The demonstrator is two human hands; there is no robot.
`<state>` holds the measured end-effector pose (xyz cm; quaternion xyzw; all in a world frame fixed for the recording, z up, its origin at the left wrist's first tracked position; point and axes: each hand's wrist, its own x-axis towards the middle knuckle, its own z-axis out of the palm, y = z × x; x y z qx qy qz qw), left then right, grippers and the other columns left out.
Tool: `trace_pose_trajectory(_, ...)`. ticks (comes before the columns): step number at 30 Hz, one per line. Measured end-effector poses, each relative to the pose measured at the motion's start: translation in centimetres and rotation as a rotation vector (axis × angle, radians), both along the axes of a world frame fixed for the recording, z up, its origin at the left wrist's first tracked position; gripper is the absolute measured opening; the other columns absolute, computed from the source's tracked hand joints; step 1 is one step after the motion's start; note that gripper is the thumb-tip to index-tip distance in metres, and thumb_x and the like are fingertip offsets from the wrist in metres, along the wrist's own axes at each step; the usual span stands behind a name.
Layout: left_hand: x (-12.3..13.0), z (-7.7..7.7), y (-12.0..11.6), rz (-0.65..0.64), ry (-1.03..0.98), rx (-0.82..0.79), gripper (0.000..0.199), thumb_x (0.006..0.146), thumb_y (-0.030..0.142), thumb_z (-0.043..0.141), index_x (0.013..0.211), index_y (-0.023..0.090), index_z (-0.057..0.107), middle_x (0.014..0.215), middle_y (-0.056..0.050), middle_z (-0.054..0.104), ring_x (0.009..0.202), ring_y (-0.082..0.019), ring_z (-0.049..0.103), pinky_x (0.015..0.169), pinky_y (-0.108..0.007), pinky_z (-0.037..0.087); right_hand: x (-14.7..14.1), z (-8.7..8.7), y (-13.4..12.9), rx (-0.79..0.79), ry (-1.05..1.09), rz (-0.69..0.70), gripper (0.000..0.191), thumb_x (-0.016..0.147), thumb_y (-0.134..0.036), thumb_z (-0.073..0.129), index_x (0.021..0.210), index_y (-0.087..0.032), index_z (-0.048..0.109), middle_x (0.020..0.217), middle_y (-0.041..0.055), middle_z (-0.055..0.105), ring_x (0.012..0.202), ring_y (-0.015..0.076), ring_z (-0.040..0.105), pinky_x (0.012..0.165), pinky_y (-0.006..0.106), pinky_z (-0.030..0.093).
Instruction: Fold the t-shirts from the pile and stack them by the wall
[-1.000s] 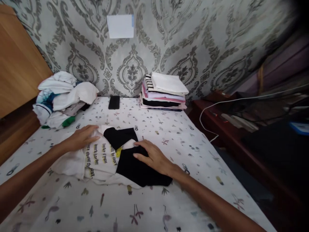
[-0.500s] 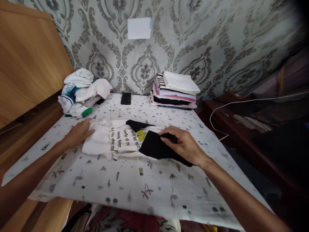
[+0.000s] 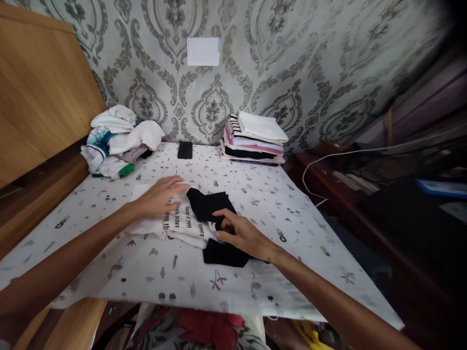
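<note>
A white T-shirt [image 3: 182, 224] with black sleeves and dark lettering lies partly folded on the patterned sheet. One black sleeve [image 3: 211, 204] spreads toward the back, while another black part [image 3: 224, 253] sticks out toward the front. My left hand [image 3: 160, 197] is open over the shirt's left part, fingers stretched to the right near the far sleeve. At the shirt's right end, my right hand [image 3: 244, 236] has its fingers curled around bunched black and white cloth, partly hidden by the fingers.
A loose heap of clothes [image 3: 120, 138] sits at the back left, beside a wooden cabinet [image 3: 44, 92]. A black phone [image 3: 185, 150] lies near the wall. At the back right stands a stack of folded clothes [image 3: 253, 141]. A white cable [image 3: 310, 167] runs along the right.
My left hand has moved from the shirt's left end rightward over it. My right hand has shifted left with the shirt's right end, and the black sleeves now spread out differently.
</note>
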<state>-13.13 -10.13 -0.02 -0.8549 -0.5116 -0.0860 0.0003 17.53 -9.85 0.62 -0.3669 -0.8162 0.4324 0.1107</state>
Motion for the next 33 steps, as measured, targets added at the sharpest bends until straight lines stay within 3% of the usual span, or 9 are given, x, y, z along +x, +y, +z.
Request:
trace_pose_trajectory(4, 5.7, 0.0, 0.9, -0.311, 0.076, -0.014, 0.054, 0.087, 0.019, 0.061, 0.140, 0.025, 0.052, 0.148, -0.013, 0.051, 0.140, -0.031, 0.043, 0.113, -0.052, 0.031, -0.2, -0.6, -1.5, 0.202, -0.047, 0.026, 0.044, 0.087, -0.027, 0.061, 0.131, -0.025, 0.053, 0.095, 0.0033, 0.067, 0.081, 0.0193, 0.064, 0.072, 0.034, 0.052)
trace_pose_trajectory(6, 6.6, 0.3, 1.9, -0.323, 0.038, -0.069, 0.042, 0.087, 0.012, 0.055, 0.128, 0.022, 0.062, 0.133, -0.013, 0.065, 0.127, -0.028, 0.056, 0.107, -0.047, 0.039, 0.7, -0.8, -2.4, 0.339, -0.095, -0.005, 0.045, 0.087, -0.018, 0.055, 0.132, -0.026, 0.052, 0.109, 0.0066, 0.067, 0.091, 0.0222, 0.066, 0.079, 0.038, 0.054)
trace_pose_trajectory(12, 2.5, 2.9, 5.5, 0.000, -0.623, -0.308, 0.031, 0.090, 0.041, 0.055, 0.101, 0.018, 0.073, 0.094, -0.006, 0.076, 0.085, -0.021, 0.069, 0.080, -0.034, 0.053, 5.1, -2.4, -3.3, 0.504, -0.271, -0.201, 0.049, 0.082, -0.013, 0.056, 0.129, -0.026, 0.054, 0.115, 0.0083, 0.066, 0.098, 0.0258, 0.068, 0.081, 0.039, 0.056)
trace_pose_trajectory(16, -1.4, 5.6, 6.9, 0.304, -1.236, -0.211, 0.034, 0.077, 0.045, 0.071, 0.096, 0.016, 0.071, 0.085, -0.005, 0.074, 0.084, -0.024, 0.069, 0.071, -0.033, 0.056, 6.5, -2.2, -3.0, 0.486, -0.328, -0.224, 0.034, 0.085, -0.015, 0.052, 0.116, -0.023, 0.063, 0.106, 0.0081, 0.068, 0.092, 0.0251, 0.069, 0.076, 0.036, 0.054)
trace_pose_trajectory(19, -2.6, 8.0, 7.5, 0.330, -1.455, -0.118, 0.026, 0.078, 0.035, 0.073, 0.097, 0.018, 0.069, 0.092, -0.007, 0.075, 0.093, -0.027, 0.070, 0.074, -0.037, 0.059, 6.6, -0.5, -2.7, 0.409, -0.309, -0.082, 0.022, 0.083, -0.018, 0.058, 0.102, -0.024, 0.068, 0.095, 0.0052, 0.071, 0.083, 0.0231, 0.068, 0.072, 0.034, 0.052)
trace_pose_trajectory(21, -2.2, 9.4, 8.0, 0.287, -1.489, -0.094, 0.023, 0.080, 0.033, 0.072, 0.099, 0.020, 0.067, 0.097, -0.007, 0.075, 0.102, -0.030, 0.070, 0.080, -0.042, 0.059, 6.3, 1.0, -1.9, 0.302, -0.264, 0.019, 0.014, 0.085, -0.031, 0.064, 0.094, -0.025, 0.070, 0.088, 0.0040, 0.072, 0.078, 0.0223, 0.067, 0.070, 0.034, 0.052)
trace_pose_trajectory(24, 0.2, 11.1, 8.8, 0.200, -1.470, -0.109, 0.024, 0.084, 0.035, 0.069, 0.102, 0.019, 0.066, 0.099, -0.006, 0.073, 0.107, -0.031, 0.069, 0.086, -0.044, 0.058, 4.6, 2.7, 0.8, 0.191, -0.097, -0.106, 0.047, 0.085, -0.055, 0.065, 0.120, -0.025, 0.067, 0.109, 0.0094, 0.072, 0.093, 0.0258, 0.068, 0.074, 0.038, 0.054)
trace_pose_trajectory(28, 4.4, 12.4, 9.6, 0.029, -1.371, -0.198, 0.021, 0.088, 0.030, 0.063, 0.104, 0.017, 0.065, 0.100, -0.004, 0.071, 0.108, -0.029, 0.068, 0.089, -0.044, 0.056, -0.5, 4.1, 6.3, 0.002, 0.396, -0.254, 0.081, 0.077, -0.062, 0.071, 0.145, -0.028, 0.045, 0.141, 0.0143, 0.058, 0.124, 0.0283, 0.059, 0.090, 0.043, 0.054)
trace_pose_trajectory(33, 7.1, 11.2, 8.6, -0.097, -1.117, -0.026, 0.032, 0.091, 0.040, 0.058, 0.112, 0.017, 0.062, 0.112, -0.006, 0.069, 0.116, -0.030, 0.063, 0.099, -0.045, 0.050, -5.3, 6.2, 9.8, -0.101, 0.845, -0.195, 0.052, 0.066, -0.060, 0.081, 0.103, -0.025, 0.067, 0.096, 0.0020, 0.074, 0.089, 0.0201, 0.069, 0.079, 0.034, 0.057)
